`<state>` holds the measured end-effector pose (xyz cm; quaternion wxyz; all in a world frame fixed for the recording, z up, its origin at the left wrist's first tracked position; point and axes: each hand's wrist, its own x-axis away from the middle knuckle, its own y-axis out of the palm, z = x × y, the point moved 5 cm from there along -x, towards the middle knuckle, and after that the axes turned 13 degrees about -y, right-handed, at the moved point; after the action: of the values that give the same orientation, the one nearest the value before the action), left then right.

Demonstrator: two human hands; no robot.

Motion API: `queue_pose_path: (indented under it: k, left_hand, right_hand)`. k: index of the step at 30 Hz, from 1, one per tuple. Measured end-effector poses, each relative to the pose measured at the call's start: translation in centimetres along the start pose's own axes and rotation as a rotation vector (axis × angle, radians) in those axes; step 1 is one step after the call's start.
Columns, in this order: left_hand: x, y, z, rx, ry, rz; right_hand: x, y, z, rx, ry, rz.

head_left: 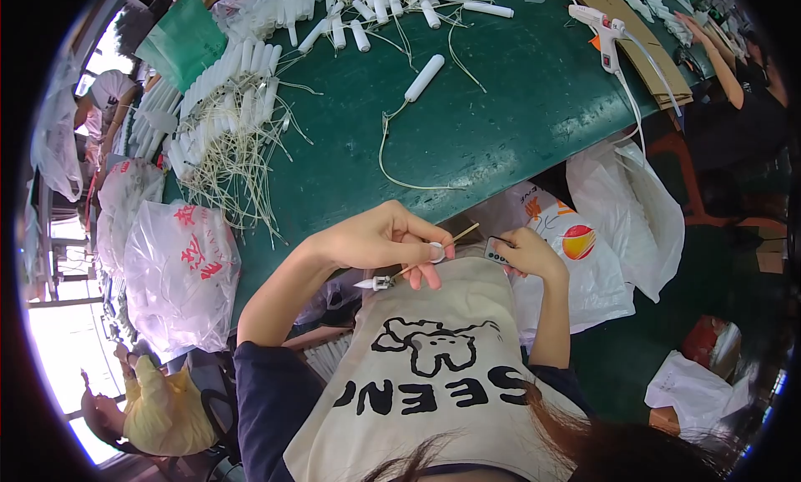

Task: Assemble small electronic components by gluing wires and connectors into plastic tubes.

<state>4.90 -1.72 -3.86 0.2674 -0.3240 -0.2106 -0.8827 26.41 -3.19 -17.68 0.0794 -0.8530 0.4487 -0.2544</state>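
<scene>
Over my lap, my left hand (392,242) is closed, pinching a thin tan stick (467,231) and a small round white piece (436,251) between thumb and fingers. Below those fingers is a white pointed, flame-shaped tip with a silvery base (377,283); whether it joins the stick I cannot tell. To the right, my right hand (534,255) is closed around a small flat grey thing with several dark round spots (496,250), partly hidden by the fingers. On the table ahead lies a white candle-like tube (425,78) with a thin pale wire (382,153) trailing toward the front edge.
Many white tubes with tangled wires (238,123) cover the green table's (334,148) left and back. A glue gun (605,36) lies beside cardboard (642,48) at right. Plastic bags (188,273) hang at the left, others (584,257) at the right. Other people sit nearby.
</scene>
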Motion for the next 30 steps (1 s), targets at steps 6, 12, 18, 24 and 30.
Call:
queue_pose_path:
  k: [6, 12, 18, 24, 30]
  left_hand:
    - [0.17, -0.18, -0.04, 0.007, 0.007, 0.000]
    - [0.03, -0.22, -0.15, 0.014, 0.009, -0.006]
    - [0.21, -0.17, 0.11, 0.024, 0.015, -0.021]
    - [0.43, -0.13, 0.01, -0.016, -0.004, -0.011]
    - [0.46, -0.39, -0.32, -0.004, -0.027, 0.006]
  right_hand:
    - [-0.76, 0.57, 0.97, 0.036, 0.012, 0.029]
    - [-0.93, 0.00, 0.18, 0.020, -0.013, 0.057]
    - [-0.82, -0.21, 0.68, 0.061, -0.038, 0.122]
    - [-0.62, -0.23, 1.03, 0.080, -0.043, 0.131]
    - [-0.61, -0.22, 0.89, 0.064, -0.021, 0.104]
